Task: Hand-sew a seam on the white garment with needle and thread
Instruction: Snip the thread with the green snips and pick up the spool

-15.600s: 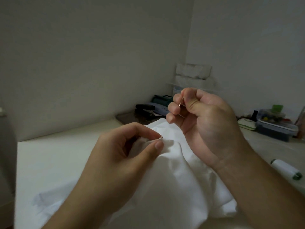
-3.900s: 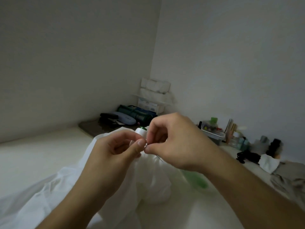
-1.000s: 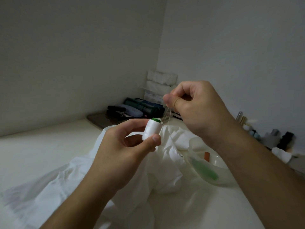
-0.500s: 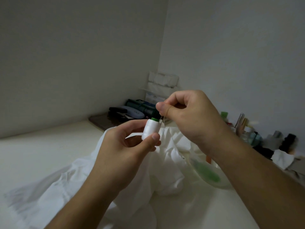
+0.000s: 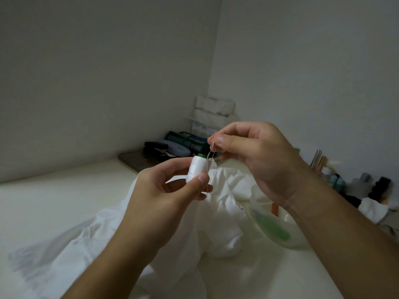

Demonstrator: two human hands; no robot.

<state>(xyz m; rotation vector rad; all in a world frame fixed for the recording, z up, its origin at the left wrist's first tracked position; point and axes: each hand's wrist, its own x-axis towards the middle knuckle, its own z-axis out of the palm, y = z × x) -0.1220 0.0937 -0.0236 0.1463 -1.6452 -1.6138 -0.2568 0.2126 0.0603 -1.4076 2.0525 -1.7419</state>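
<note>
The garment [image 5: 216, 216] is heaped on the table [image 5: 54, 203] under both hands. Above it, the spool [image 5: 197, 170] is gripped between thumb and curled fingers of the left hand [image 5: 164, 197], and a thread [image 5: 209, 157] loop is pinched by the right hand [image 5: 259, 156]. If the pinch is loosened, the fine thread may be lost against white cloth; if pulled askew, it may be snagged or tangled. No needle is visible.

Upright white spool [image 5: 197, 169] above crumpled garment [image 5: 224, 212]
</note>
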